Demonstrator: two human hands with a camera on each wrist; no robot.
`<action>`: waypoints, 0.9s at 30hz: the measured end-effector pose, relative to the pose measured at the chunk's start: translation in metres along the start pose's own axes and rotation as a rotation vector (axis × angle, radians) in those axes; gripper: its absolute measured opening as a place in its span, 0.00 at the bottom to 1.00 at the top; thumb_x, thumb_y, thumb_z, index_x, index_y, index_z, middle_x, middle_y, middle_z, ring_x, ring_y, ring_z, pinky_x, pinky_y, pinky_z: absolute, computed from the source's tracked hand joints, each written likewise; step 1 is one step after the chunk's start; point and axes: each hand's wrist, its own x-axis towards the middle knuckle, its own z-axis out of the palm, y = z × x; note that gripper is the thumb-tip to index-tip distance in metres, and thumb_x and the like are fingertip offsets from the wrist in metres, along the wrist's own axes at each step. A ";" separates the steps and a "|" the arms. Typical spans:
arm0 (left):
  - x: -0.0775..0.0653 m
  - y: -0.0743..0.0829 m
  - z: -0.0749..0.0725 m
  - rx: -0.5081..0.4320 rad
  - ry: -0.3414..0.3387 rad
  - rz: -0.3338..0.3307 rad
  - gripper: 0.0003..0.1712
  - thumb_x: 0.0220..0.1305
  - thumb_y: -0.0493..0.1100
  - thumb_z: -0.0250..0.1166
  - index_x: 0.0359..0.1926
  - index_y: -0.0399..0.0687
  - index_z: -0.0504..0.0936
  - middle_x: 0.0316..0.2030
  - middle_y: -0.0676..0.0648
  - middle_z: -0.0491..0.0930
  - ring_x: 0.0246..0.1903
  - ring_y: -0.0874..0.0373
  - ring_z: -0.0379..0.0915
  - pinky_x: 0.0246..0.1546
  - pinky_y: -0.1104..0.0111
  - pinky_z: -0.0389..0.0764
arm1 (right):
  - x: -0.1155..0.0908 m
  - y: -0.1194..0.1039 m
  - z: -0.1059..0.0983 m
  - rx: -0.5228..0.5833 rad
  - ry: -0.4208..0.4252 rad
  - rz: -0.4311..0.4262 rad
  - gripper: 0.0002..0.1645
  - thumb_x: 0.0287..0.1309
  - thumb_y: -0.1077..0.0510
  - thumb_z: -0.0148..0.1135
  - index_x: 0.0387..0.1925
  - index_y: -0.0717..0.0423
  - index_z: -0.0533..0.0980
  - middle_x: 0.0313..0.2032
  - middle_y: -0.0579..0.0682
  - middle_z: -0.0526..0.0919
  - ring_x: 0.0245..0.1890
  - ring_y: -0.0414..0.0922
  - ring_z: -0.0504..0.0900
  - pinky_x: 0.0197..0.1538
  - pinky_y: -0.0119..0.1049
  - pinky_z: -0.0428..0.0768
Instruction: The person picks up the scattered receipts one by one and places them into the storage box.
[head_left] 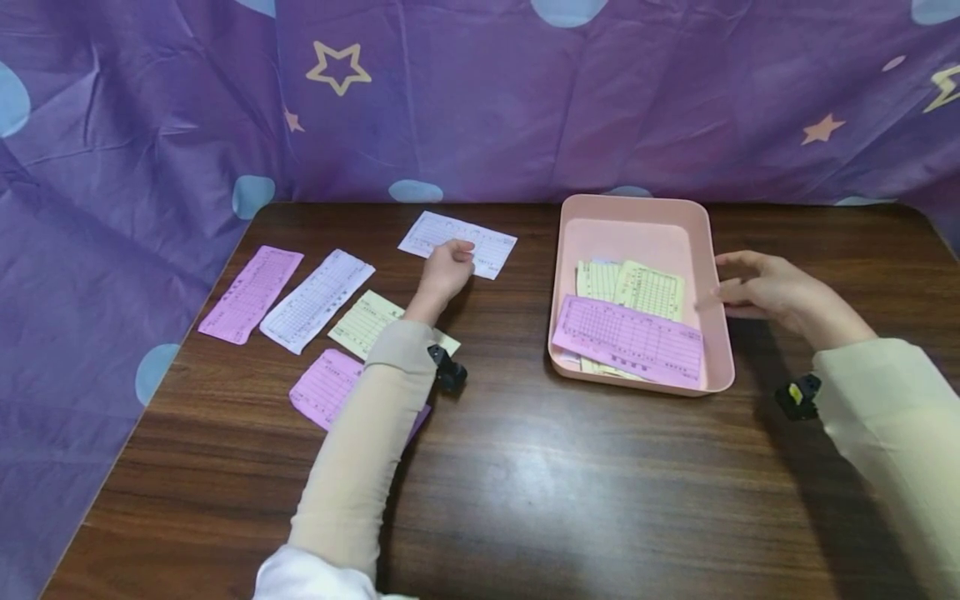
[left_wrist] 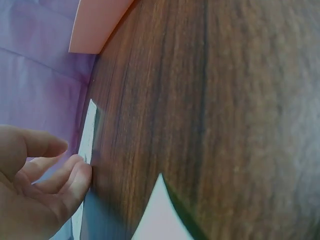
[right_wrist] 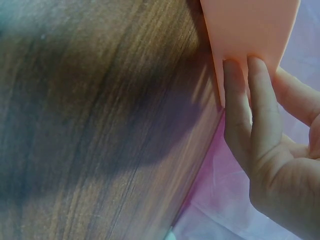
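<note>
In the head view my left hand (head_left: 447,277) is at a white printed paper slip (head_left: 492,250) near the table's back edge. The left wrist view shows the thumb side apart from the other loosely bent fingers, whose tips (left_wrist: 82,175) meet the slip's edge (left_wrist: 89,132). My right hand (head_left: 787,298) is beside a pink tray (head_left: 622,237), and two straight fingers (right_wrist: 262,95) touch its outer side wall (right_wrist: 250,30). Inside the tray a purple-pink slip (head_left: 630,337) lies over several yellow-green slips (head_left: 651,289).
Left on the wooden table (head_left: 525,492) lie a pink slip (head_left: 251,293) and a white slip (head_left: 317,302). A yellow-green slip (head_left: 367,321) and another pink slip (head_left: 324,387) are partly hidden by my left arm. A purple cloth (head_left: 480,108) hangs behind the table.
</note>
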 end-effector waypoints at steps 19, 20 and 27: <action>-0.026 0.007 -0.016 0.414 -0.016 0.080 0.25 0.54 0.36 0.66 0.56 0.39 0.76 0.49 0.39 0.82 0.52 0.47 0.76 0.57 0.60 0.75 | 0.001 0.000 0.001 -0.045 0.033 0.017 0.43 0.65 0.62 0.52 0.71 0.70 0.40 0.36 0.39 0.77 0.32 0.25 0.76 0.41 0.25 0.82; -0.027 0.007 -0.018 0.420 -0.012 0.078 0.27 0.54 0.37 0.67 0.57 0.38 0.76 0.50 0.38 0.81 0.53 0.46 0.75 0.58 0.60 0.74 | 0.001 0.000 0.001 -0.048 0.033 0.016 0.43 0.65 0.62 0.52 0.71 0.70 0.40 0.37 0.40 0.77 0.32 0.25 0.76 0.41 0.25 0.82; -0.028 0.003 -0.030 0.385 -0.013 -0.002 0.37 0.54 0.36 0.69 0.64 0.32 0.66 0.54 0.35 0.79 0.56 0.45 0.74 0.61 0.61 0.74 | 0.000 -0.001 0.000 -0.039 0.015 0.009 0.42 0.66 0.63 0.50 0.70 0.71 0.39 0.34 0.36 0.76 0.32 0.24 0.75 0.41 0.24 0.81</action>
